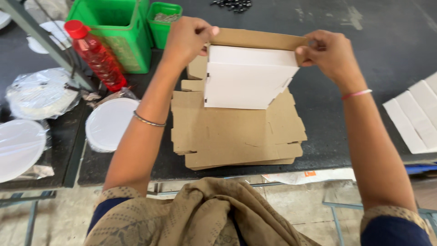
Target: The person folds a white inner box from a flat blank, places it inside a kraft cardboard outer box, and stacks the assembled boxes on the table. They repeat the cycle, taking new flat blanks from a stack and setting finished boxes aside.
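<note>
Dark table (355, 54) is carrying everything, pale floor showing at the near edge. Both hands are holding a half-folded white box (248, 79) upright, above a stack of flat brown cardboard blanks (227, 136) lying mid-table. Left hand (189, 36) is pinching the box's brown top flap (255, 38) at its left corner, fingers closed on it. Right hand (325, 52) is pinching the same flap at the right corner, thumb and fingers shut on the edge. Far left: two green bins (123, 41) standing side by side, a red bottle (95, 54) leaning just beside them. White round lids (109, 123) in plastic are lying left. White flat blanks (416, 118) are lying far right.
</note>
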Demonstrator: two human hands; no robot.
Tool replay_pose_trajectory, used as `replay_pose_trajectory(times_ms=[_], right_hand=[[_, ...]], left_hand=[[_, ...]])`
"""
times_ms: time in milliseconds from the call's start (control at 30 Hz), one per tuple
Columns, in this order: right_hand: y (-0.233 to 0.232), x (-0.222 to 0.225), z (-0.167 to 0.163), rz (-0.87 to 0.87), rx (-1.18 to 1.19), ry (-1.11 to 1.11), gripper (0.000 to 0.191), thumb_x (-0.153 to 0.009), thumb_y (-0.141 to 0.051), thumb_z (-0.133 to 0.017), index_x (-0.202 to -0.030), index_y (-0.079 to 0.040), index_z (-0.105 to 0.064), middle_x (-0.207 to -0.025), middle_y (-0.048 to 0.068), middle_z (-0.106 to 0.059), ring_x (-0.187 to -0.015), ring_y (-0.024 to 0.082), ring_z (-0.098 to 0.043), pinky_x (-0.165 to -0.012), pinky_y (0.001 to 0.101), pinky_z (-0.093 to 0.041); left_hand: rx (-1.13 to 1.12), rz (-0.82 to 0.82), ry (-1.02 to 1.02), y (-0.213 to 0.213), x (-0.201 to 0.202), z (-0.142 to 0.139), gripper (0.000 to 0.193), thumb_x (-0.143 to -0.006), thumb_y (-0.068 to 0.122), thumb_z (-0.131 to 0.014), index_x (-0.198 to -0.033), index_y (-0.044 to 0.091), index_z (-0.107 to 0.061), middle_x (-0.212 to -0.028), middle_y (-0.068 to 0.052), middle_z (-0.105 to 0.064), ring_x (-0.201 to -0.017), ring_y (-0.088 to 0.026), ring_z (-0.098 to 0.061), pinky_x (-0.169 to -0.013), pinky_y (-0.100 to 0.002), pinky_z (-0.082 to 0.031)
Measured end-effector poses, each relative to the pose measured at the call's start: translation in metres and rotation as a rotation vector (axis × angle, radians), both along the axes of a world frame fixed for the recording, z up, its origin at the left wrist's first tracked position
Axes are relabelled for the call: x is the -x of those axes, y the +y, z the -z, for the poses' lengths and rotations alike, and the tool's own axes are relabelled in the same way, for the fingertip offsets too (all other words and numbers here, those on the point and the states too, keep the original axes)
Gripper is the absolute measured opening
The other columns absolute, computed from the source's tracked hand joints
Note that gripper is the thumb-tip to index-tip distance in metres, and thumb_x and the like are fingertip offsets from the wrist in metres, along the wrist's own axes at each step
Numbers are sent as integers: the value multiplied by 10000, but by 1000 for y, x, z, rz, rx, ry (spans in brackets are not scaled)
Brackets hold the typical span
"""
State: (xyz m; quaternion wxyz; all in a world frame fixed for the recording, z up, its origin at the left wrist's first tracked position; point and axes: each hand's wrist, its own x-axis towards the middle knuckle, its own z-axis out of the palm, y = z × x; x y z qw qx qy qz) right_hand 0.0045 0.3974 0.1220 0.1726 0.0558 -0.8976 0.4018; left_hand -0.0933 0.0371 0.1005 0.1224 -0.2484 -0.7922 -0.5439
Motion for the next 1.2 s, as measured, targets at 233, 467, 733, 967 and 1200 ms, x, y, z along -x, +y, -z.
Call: replay_pose_trajectory(times_ms=[233,467,733,967,1200], right_hand=[[-9,-18,13,-11,-118,168,293,-947,-54,-827,-1217,2,-730,-1054,98,-730,-897,155,-710,-805,282,-610],[-18,-49,65,10,-213,493,398,-969,-30,-834,-1340,-51,-691,-1354,108,-695,-1167,233,-718,-1022,338,-598],[-30,-52,68,154,-259,520,322,-912,-118,-844,-1216,-101,-740,-1396,163,-619,-1332,323,-511,-1104,435,-450],[-62,-56,102,388,371,314,360,-963,-202,-837,-1082,-9,-558,-936,51,-636,-816,126,-628,-738,283,-549],[-85,-65,113,-87,553,67,92,-944,-16,-686,-972,9,-602,-946,57,-728,-785,114,-668,-717,280,-585]], left_hand=[[-17,-97,358,7,-24,13,142,-873,125,-853,-951,64,-751,-927,-49,-733,-718,-182,-690,-661,-306,-558],[149,-120,650,-12,-68,48,343,-964,201,-803,-1271,85,-700,-1265,-51,-700,-1174,-280,-633,-986,-370,-536],[286,-177,654,-10,-78,50,303,-1041,297,-725,-1289,122,-731,-1365,-22,-691,-1304,-273,-571,-1104,-443,-435],[80,-48,546,-5,-59,51,254,-1005,278,-803,-1049,55,-690,-1345,-143,-644,-1271,-341,-608,-1051,-421,-504],[19,86,346,4,-25,42,389,-866,306,-900,-958,50,-622,-1114,-66,-693,-1001,-256,-678,-907,-365,-545]])
